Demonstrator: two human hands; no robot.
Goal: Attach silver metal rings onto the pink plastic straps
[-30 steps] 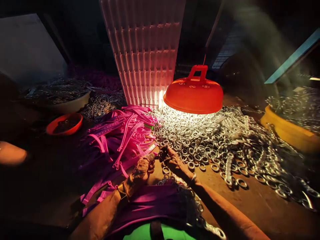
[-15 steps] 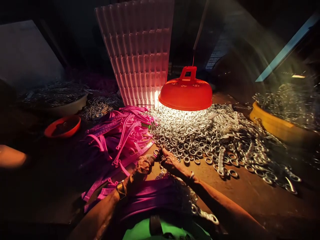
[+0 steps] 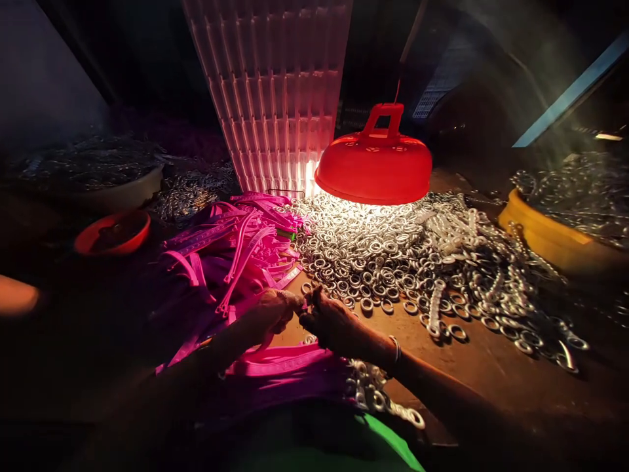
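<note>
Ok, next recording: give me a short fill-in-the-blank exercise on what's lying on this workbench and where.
1. The lamp shade hanging over the metal rings is ____ in colour.
2. The plastic strips heaped left of the rings are ____.
3. The left hand and right hand meet at the near edge of the ____ pile.
4. At far right, more rings fill a ____ tub.

Missing words: red; pink; ring; yellow

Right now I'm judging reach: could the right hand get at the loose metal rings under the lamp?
Probably yes: the right hand sits at the edge of the metal rings, nothing between.
</note>
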